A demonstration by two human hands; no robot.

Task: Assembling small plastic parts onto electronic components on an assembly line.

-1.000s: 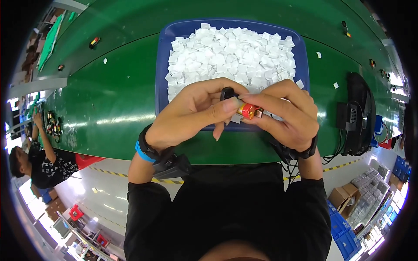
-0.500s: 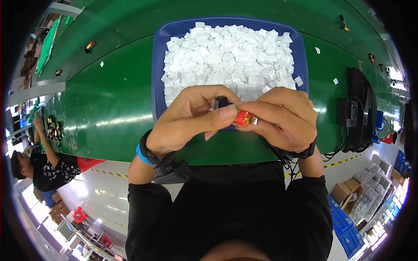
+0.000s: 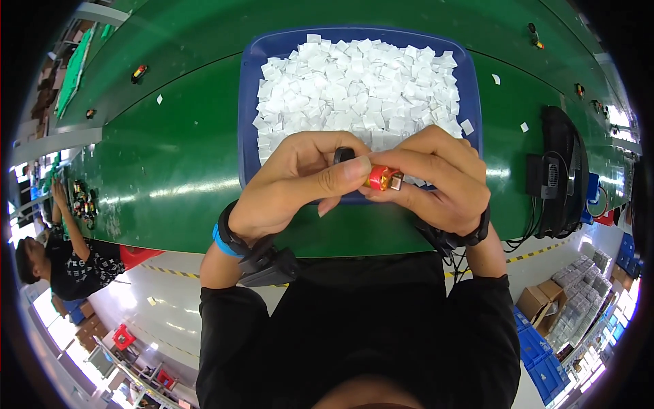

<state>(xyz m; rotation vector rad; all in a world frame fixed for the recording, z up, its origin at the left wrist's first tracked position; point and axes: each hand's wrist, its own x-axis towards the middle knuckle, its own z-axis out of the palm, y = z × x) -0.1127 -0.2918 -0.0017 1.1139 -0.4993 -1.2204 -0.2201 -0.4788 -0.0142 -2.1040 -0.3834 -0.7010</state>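
Observation:
In front of the blue tray (image 3: 243, 102), both my hands hold one small cylindrical item (image 3: 379, 178). It has a red and gold body, a squarish metallic tip facing right and what looks like a black end on the left; its exact kind is unclear. My left hand (image 3: 293, 178) pinches it with thumb and fingers near the black part. The thumb and forefinger of my right hand (image 3: 443, 178) close around the red part beside the metal tip. My fingers hide much of its middle. Beyond my hands, small white paper-like squares (image 3: 361, 88) fill the tray.
Similar small items lie on the green table (image 3: 170, 157), one at the far left (image 3: 139, 73). A black device (image 3: 565, 170) with cables stands at the right. A co-worker (image 3: 68, 262) sits at left beside a cluster of items (image 3: 84, 204). Blue crates (image 3: 541, 351) stand lower right.
My right hand has shifted slightly left and turned around the item. More of the red body and metal tip now shows. My left hand has barely moved.

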